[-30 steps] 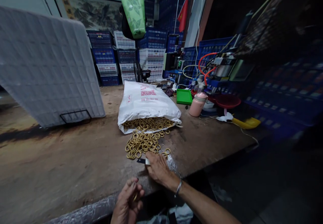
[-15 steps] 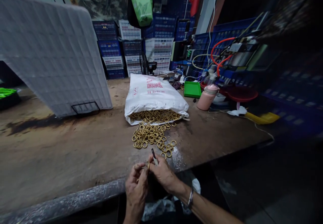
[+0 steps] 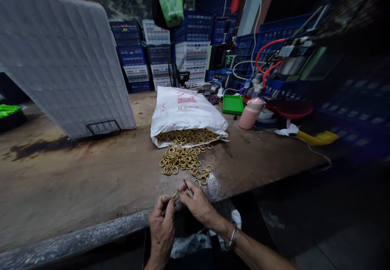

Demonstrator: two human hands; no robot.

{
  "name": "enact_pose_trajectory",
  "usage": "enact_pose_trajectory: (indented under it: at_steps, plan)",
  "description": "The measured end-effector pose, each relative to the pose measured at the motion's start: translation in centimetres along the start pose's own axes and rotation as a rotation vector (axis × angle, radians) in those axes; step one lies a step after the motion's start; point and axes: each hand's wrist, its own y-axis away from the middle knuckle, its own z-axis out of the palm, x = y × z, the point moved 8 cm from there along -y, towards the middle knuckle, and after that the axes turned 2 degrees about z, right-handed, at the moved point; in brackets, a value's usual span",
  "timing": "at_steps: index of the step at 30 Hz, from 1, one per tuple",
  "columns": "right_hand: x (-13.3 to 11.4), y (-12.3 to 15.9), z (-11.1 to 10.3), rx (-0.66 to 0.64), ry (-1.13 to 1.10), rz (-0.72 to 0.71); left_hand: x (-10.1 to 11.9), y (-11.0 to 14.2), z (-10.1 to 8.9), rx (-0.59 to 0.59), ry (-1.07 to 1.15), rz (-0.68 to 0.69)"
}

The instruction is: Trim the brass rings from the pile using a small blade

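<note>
My left hand (image 3: 161,225) is closed at the table's front edge, thumb and fingers pinching a brass-coloured ring (image 3: 174,195). Close against it, my right hand (image 3: 198,205) is closed round a small knife-like tool (image 3: 188,189) with a dark flat blade and a pale handle. The right fingertips meet the ring at its right side; whether they grip it too is hard to see. Just beyond the hands lies a loose heap of similar rings (image 3: 183,158). They spill from the open mouth of a white sack (image 3: 190,113) with red print, which lies on its side.
A tall pale padded panel (image 3: 67,67) stands on the table (image 3: 91,184) at left. A green tray (image 3: 232,104), a pink bottle (image 3: 250,113), a red dish (image 3: 294,111) and a yellow scoop (image 3: 318,137) sit at right. Stacked crates (image 3: 191,52) line the back.
My right hand has come back from the ring heap to my left hand, bringing the tool. Both hands now meet at a ring. The view has turned and tilted slightly downward.
</note>
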Motion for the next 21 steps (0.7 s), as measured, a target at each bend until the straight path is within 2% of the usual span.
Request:
enact_pose_trajectory:
  at_steps: [5, 7, 12, 14, 18, 21]
  plan:
    - [-0.8, -0.2, -0.3, -0.011, 0.147, -0.064, 0.6, 0.3, 0.7, -0.083, -0.092, 0.089]
    - [-0.7, -0.3, -0.2, -0.003, 0.171, -0.049, 0.3, 0.2, 1.1, -0.112, -0.053, 0.028]
    - [-0.6, -0.4, -0.2, 0.036, 0.219, -0.071, -2.4, 0.5, 2.4, -0.267, 0.002, -0.276]
    - [-0.4, -0.5, 0.1, 0.008, 0.214, -0.077, -3.0, 0.7, 2.6, -0.308, 0.023, -0.316]
    - [0.0, -0.8, 0.0, -0.02, 0.181, -0.061, -3.4, 0.9, 2.4, -0.296, 0.164, -0.358]
    - [-0.2, -0.6, -0.7, 0.028, 0.34, -0.103, -3.3, 1.0, 2.5, -0.292, 0.212, -0.379]
